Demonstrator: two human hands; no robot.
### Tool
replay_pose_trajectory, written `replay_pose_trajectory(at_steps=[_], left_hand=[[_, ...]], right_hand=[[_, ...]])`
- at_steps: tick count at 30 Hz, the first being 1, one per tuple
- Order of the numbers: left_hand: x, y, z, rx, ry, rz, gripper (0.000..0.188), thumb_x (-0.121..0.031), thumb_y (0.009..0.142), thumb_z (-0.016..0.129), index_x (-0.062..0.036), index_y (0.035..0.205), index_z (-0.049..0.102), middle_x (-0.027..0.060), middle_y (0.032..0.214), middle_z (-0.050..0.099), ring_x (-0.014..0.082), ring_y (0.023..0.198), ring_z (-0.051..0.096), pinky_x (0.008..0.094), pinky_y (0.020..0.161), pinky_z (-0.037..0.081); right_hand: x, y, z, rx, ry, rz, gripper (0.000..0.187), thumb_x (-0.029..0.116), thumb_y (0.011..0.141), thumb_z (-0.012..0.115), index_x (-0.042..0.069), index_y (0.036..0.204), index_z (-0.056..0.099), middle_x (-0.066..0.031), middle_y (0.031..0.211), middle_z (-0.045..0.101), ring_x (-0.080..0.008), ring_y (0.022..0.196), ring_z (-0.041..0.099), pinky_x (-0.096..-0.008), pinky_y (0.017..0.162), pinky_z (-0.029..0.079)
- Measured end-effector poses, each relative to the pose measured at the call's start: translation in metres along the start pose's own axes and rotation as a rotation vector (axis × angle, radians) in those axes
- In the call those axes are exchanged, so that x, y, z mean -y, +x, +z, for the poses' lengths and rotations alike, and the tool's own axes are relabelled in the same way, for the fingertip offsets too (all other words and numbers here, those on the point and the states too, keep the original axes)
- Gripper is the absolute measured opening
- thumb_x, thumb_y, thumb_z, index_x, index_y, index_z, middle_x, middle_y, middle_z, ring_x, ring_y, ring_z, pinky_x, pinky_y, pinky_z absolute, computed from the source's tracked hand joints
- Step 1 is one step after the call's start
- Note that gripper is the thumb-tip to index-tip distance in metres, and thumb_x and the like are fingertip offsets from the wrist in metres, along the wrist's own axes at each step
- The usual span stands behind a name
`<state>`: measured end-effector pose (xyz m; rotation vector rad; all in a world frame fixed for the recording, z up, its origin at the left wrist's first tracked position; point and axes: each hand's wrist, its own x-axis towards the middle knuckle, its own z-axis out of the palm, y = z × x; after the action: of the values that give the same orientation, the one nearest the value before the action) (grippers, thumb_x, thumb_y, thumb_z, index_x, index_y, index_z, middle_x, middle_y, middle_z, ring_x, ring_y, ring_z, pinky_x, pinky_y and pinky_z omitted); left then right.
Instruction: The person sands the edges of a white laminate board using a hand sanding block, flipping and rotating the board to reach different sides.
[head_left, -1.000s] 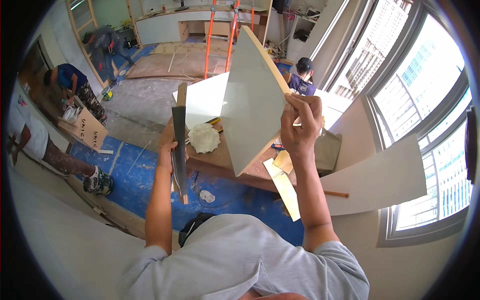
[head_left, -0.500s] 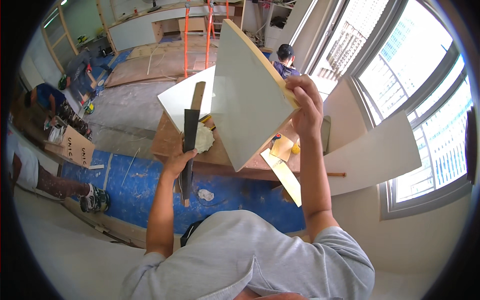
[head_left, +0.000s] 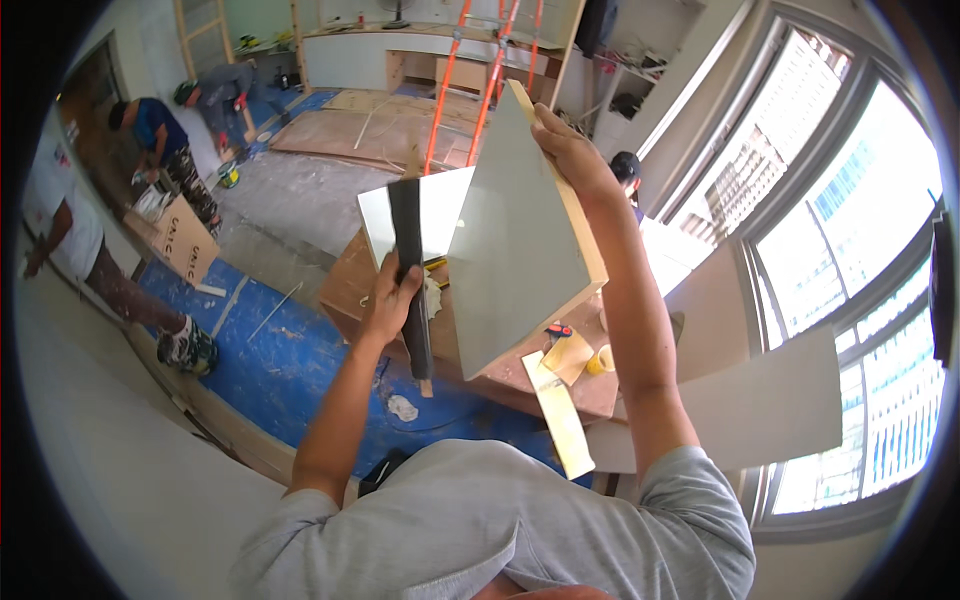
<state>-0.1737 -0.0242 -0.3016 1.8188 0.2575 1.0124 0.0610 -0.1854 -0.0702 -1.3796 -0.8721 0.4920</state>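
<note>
My left hand (head_left: pixel 385 300) is wrapped round a long wooden stick with a black, sandpaper-like covering (head_left: pixel 407 220), held upright. At the top edge of a panel (head_left: pixel 520 240) is my right hand (head_left: pixel 575 155), gripping its pale wooden rim. The panel has a smooth grey-green face and stands tilted over a brown work table (head_left: pixel 345 285). A gap separates the stick from the panel's face. Behind them a white board (head_left: pixel 380 215) lies on the table, and a crumpled pale wad (head_left: pixel 433 298) is partly hidden by the stick.
Tabletop items include a yellow tape roll (head_left: pixel 600 360), a red-and-black tool (head_left: pixel 558 331) and a yellowish strip (head_left: pixel 565 425) overhanging the near edge. An orange ladder (head_left: pixel 445 100) stands beyond. Co-workers (head_left: pixel 165 150) are at left; another person (head_left: pixel 626 170) is behind the panel. Blue sheeting (head_left: pixel 270 360) covers the floor.
My right hand has shifted up and left along the panel's edge, and the panel has turned more upright. The stick is lower against the panel. The whole view has swung.
</note>
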Motion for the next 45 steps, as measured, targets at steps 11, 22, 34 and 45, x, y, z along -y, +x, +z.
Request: replay_pose_trajectory(at_steps=[11, 22, 34, 45], left_hand=[[-0.138, 0.251, 0.091, -0.136, 0.034, 0.370, 0.043, -0.031, 0.102, 0.063, -0.0034, 0.135, 0.066, 0.0123, 0.102, 0.068, 0.0229, 0.096, 0.064, 0.0347, 0.090, 0.049], [-0.103, 0.263, 0.116, -0.135, 0.143, 0.447, 0.041, -0.029, 0.095, 0.072, -0.0053, 0.129, 0.071, 0.0136, 0.089, 0.061, 0.0270, 0.084, 0.063, 0.0369, 0.075, 0.050], [-0.110, 0.293, 0.111, -0.119, 0.017, 0.362, 0.035, -0.030, 0.097, 0.067, -0.0041, 0.120, 0.074, 0.0154, 0.092, 0.064, 0.0282, 0.087, 0.063, 0.0395, 0.079, 0.050], [-0.079, 0.235, 0.121, -0.178, -0.155, 0.295, 0.040, -0.025, 0.098, 0.068, -0.0059, 0.133, 0.069, 0.0092, 0.083, 0.059, 0.0194, 0.080, 0.058, 0.0317, 0.078, 0.046]], right_hand=[[-0.076, 0.098, -0.025, -0.054, -0.071, -0.100, 0.058, 0.023, 0.102, 0.057, 0.008, 0.157, 0.045, -0.0139, 0.157, 0.051, -0.0218, 0.139, 0.051, -0.0298, 0.112, 0.039], [-0.075, 0.082, -0.029, -0.128, -0.580, -0.236, 0.043, 0.021, 0.105, 0.056, 0.010, 0.147, 0.057, -0.0048, 0.156, 0.054, -0.0174, 0.133, 0.056, -0.0258, 0.111, 0.039], [-0.045, 0.066, -0.036, -0.067, -0.533, -0.292, 0.051, 0.013, 0.099, 0.055, -0.002, 0.148, 0.051, -0.0204, 0.159, 0.045, -0.0289, 0.150, 0.041, -0.0325, 0.122, 0.030], [-0.053, 0.071, -0.043, -0.068, -0.633, -0.283, 0.046, 0.010, 0.104, 0.051, 0.001, 0.148, 0.052, -0.0132, 0.159, 0.049, -0.0241, 0.148, 0.044, -0.0303, 0.119, 0.033]])
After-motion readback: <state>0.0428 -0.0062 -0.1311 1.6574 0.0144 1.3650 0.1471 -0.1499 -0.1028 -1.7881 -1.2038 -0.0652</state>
